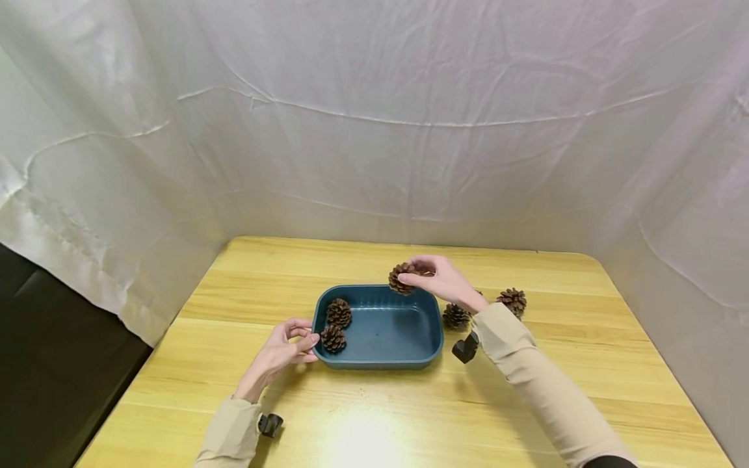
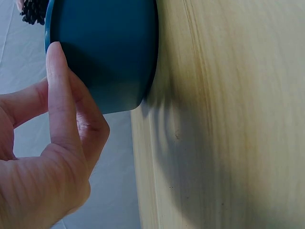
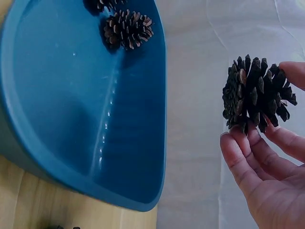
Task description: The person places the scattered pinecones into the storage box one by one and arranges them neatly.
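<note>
Dark teal-blue tray (image 1: 380,335), brown pine cones (image 1: 338,313), yellow wood-grained table (image 1: 591,351), beige sleeves (image 1: 550,383), whitish curtain (image 1: 380,169)

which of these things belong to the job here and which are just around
Likely in the job:
right hand, holding a pine cone
left hand, gripping the blue tray
two pine cones inside it
loose pine cones right of it

Just around:
table
pale cloth

No words, letters, numbers, brand names, labels or signs can be read on anything here, not in the head view and not in the left wrist or right wrist view.
</note>
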### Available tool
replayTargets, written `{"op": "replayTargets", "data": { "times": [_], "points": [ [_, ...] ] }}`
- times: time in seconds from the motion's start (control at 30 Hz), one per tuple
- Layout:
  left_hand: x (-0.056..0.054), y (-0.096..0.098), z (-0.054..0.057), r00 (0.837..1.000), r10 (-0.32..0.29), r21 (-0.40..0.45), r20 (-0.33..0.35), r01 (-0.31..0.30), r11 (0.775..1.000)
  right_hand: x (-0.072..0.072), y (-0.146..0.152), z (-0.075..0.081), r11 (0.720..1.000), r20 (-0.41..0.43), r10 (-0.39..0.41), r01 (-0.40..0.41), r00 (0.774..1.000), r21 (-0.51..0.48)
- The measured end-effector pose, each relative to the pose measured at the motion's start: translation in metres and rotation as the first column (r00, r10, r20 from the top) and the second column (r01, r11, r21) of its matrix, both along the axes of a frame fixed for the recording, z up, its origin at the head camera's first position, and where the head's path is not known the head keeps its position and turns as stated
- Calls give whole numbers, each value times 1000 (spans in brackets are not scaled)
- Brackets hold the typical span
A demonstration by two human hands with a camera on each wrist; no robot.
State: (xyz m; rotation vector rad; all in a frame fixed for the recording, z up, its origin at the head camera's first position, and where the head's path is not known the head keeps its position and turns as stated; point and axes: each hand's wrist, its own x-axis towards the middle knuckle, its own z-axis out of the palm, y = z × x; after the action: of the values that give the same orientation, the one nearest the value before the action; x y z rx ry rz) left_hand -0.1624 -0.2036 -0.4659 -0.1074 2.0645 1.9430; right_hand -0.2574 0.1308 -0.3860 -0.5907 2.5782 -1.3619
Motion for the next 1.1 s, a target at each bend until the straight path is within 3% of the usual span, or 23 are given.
{"op": "replayTargets", "data": {
  "times": [0.33, 0.83, 1.1],
  "points": [
    [0, 0, 0, 1000, -8, 0, -6, 8, 1000, -6, -17, -3, 999, 21, 27, -27, 999, 20],
    [-1, 0, 1, 1000, 0, -4, 1, 0, 1000, -12, -34, -13, 996, 124, 93, -93, 988, -5],
    [-1, 0, 1, 1000, 2, -6, 2, -2, 1000, -12, -45, -21, 991, 90, 134, -132, 987, -34]
  ]
}}
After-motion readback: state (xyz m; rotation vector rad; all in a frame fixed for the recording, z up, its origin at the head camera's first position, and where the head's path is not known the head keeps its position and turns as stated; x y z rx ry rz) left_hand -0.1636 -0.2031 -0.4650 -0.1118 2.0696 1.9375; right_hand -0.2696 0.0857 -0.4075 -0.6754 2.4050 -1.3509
